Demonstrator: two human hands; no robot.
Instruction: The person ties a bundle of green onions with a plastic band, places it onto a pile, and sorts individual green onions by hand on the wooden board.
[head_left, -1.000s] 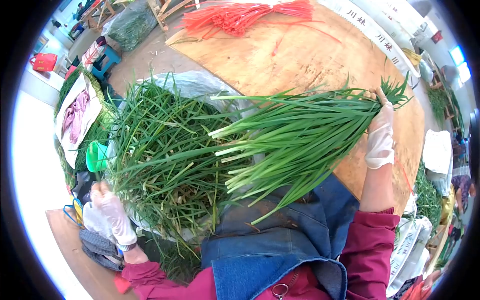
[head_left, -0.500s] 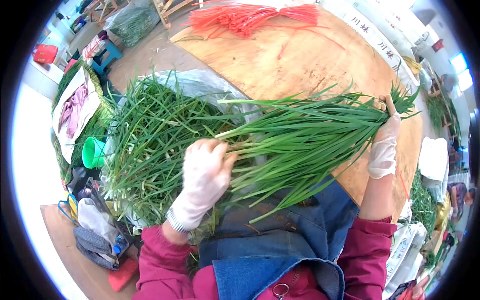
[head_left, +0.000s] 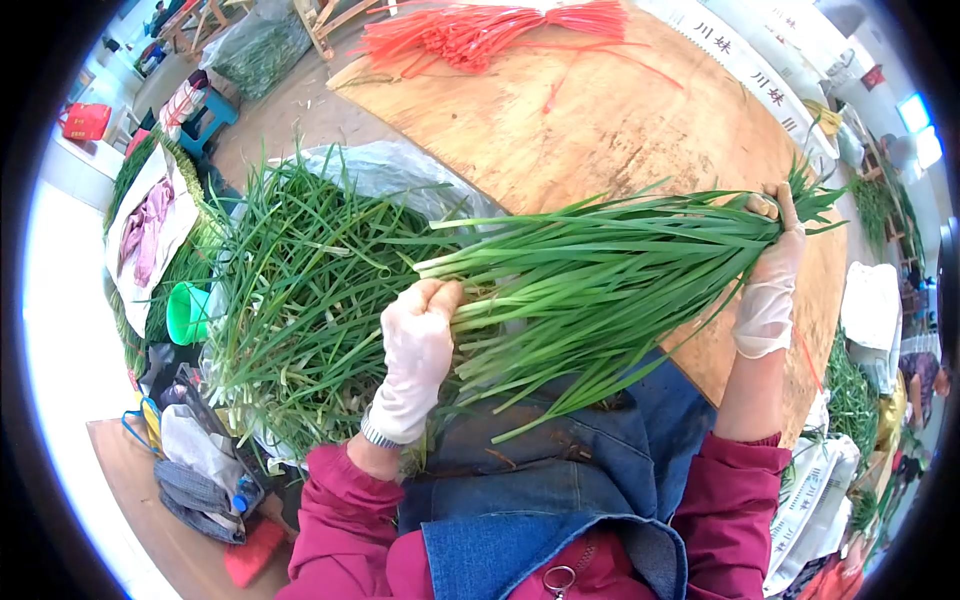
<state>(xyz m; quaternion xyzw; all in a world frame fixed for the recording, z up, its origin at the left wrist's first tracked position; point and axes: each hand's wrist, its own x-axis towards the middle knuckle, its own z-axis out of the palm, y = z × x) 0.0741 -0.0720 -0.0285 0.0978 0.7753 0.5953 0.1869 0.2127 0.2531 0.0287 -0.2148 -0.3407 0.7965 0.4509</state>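
A long bunch of garlic chives (head_left: 610, 275) stretches sideways in front of me, pale stalk ends to the left and leafy tips to the right. My right hand (head_left: 775, 265), in a thin whitish glove, is wrapped round the leaves near their tips. My left hand (head_left: 418, 345), also gloved, is closed in a pinch at the pale stalk ends; exactly how many stalks it grips is hidden. Beyond my left hand lies a big heap of loose garlic chives (head_left: 310, 280) on clear plastic sheeting (head_left: 400, 165).
Red plastic ties (head_left: 480, 35) lie on the far part of the wooden table (head_left: 610, 130). A green cup (head_left: 187, 313) and a cloth-lined basket (head_left: 130, 255) stand left of the heap. White printed bags (head_left: 740, 65) line the table's far right edge. A denim apron (head_left: 540, 470) covers my lap.
My left hand has shifted slightly right and turned more upright, with fingers still pinched at the stalk ends. My right hand keeps its hold on the leaves. The view has tilted a little.
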